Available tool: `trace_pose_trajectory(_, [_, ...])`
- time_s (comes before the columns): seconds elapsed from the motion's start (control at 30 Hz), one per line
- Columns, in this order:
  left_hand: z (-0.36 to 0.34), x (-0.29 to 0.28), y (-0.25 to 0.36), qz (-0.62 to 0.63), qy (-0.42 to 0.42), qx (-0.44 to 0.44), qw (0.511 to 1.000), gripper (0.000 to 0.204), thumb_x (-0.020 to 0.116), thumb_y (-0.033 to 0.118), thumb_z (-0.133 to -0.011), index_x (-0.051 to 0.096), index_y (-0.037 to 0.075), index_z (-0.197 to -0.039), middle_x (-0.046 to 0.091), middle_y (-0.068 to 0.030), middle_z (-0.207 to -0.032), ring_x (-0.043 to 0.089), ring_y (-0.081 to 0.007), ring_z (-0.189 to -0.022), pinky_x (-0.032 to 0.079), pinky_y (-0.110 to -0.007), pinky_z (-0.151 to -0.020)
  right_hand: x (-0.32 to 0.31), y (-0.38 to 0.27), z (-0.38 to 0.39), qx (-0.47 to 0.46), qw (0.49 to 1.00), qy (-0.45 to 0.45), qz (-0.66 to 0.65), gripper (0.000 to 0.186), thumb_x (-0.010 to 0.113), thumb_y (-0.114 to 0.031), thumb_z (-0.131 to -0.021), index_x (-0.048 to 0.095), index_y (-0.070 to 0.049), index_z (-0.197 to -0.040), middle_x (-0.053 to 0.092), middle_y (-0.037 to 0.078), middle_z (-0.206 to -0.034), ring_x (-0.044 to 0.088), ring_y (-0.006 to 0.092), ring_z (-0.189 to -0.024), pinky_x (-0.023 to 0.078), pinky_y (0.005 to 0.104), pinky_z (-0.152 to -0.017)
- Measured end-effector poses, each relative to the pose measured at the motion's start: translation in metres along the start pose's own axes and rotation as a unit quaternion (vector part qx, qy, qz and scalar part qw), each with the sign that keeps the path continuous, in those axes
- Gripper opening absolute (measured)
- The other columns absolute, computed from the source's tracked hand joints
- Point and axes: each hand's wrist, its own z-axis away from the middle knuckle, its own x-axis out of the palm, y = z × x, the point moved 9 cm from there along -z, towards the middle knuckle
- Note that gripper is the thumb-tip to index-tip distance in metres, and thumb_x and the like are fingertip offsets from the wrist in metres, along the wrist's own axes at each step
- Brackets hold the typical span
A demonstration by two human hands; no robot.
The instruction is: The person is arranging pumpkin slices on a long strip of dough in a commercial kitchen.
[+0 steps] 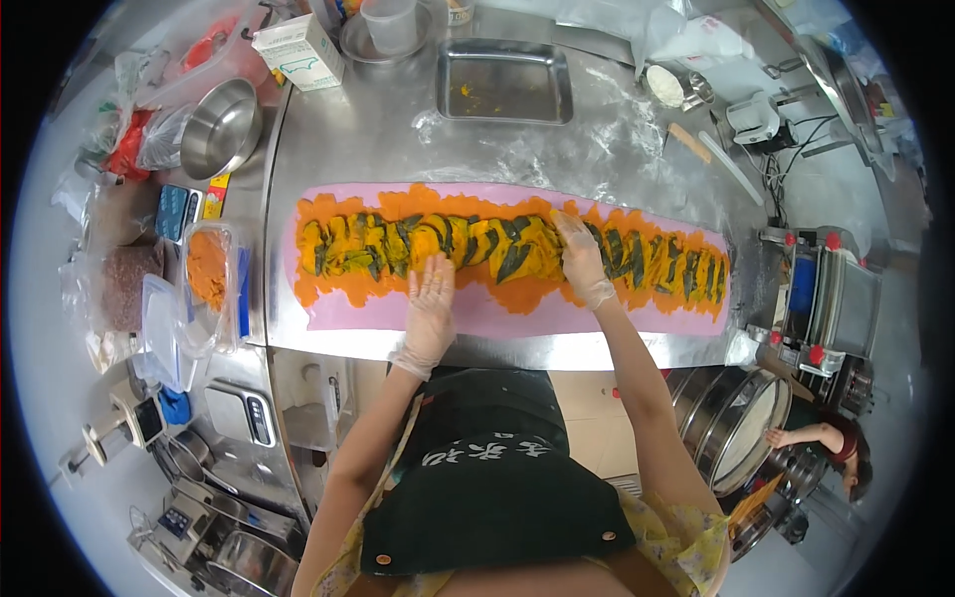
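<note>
A long sheet of pink dough [378, 316] lies across the steel table, coated with an orange paste [527, 295]. Along its middle runs a row of pumpkin slices [492, 247], yellow-orange with dark green skin. My left hand [432, 298], in a clear glove, lies flat with fingers stretched at the near edge of the slices. My right hand [582, 254], gloved too, rests over the slices right of the middle, fingers extended and pointing away; it covers some slices beneath it. Neither hand holds anything.
Beyond the dough sits a steel tray [505, 82] with orange bits. At left are a tub of orange paste [209, 269], a steel bowl [221, 129] and a scale [239, 413]. A dough sheeter [831, 298] stands right; another person's arm [806, 435] reaches near large round steamers [736, 428].
</note>
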Motion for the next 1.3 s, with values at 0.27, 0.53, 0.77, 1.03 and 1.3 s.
trace_pose_trajectory(0.27, [0.022,-0.041,-0.084,-0.01,0.034,-0.023,0.999,0.079,0.051,-0.005,-0.074,0.025,-0.006,-0.148,0.03,-0.0225,-0.154,0.025,-0.0349,-0.146,0.017,-0.052,-0.119,0.045,-0.037,0.005,0.036,0.982,-0.081,0.168,0.056,0.05,0.001,-0.081,0.047,0.004,-0.136,0.049,0.022,-0.141,0.042,0.034,-0.135,0.029,0.0442,-0.116])
trace_pose_trajectory(0.53, [0.02,-0.057,-0.123,-0.019,0.018,-0.031,0.999,0.08,0.051,-0.003,-0.074,0.024,-0.004,-0.149,0.026,-0.0208,-0.157,0.022,-0.0329,-0.147,0.014,-0.05,-0.12,0.137,-0.092,0.032,0.032,0.882,-0.261,0.391,0.053,0.037,-0.026,-0.098,0.04,0.0,-0.145,0.032,0.016,-0.156,0.022,0.0285,-0.148,0.008,0.0491,-0.12])
trace_pose_trajectory(0.77, [0.027,-0.065,-0.133,0.037,0.042,-0.034,0.998,0.081,0.048,-0.01,-0.071,0.026,-0.006,-0.148,0.026,-0.0215,-0.156,0.022,-0.0357,-0.147,0.016,-0.053,-0.118,0.151,-0.101,0.051,0.005,0.889,-0.253,0.382,0.057,0.04,-0.018,-0.091,0.039,0.008,-0.141,0.032,0.026,-0.152,0.03,0.0318,-0.144,0.017,0.0426,-0.12])
trace_pose_trajectory(1.03, [0.042,-0.066,-0.138,0.051,0.047,-0.055,0.996,0.08,0.047,-0.012,-0.07,0.028,-0.006,-0.147,0.027,-0.0241,-0.155,0.023,-0.0382,-0.146,0.016,-0.054,-0.118,0.149,-0.123,0.056,-0.005,0.893,-0.256,0.37,0.055,0.039,-0.016,-0.091,0.04,0.01,-0.139,0.033,0.028,-0.151,0.035,0.0359,-0.14,0.02,0.0432,-0.119])
trace_pose_trajectory(1.3, [0.046,-0.048,-0.116,0.085,0.054,-0.038,0.994,0.075,0.046,-0.008,-0.071,0.032,-0.007,-0.145,0.029,-0.0263,-0.153,0.022,-0.0398,-0.145,0.014,-0.051,-0.119,0.123,-0.139,0.043,-0.057,0.961,-0.053,0.266,0.057,0.051,-0.015,-0.084,0.046,0.011,-0.134,0.046,0.025,-0.141,0.043,0.0364,-0.134,0.03,0.0463,-0.115])
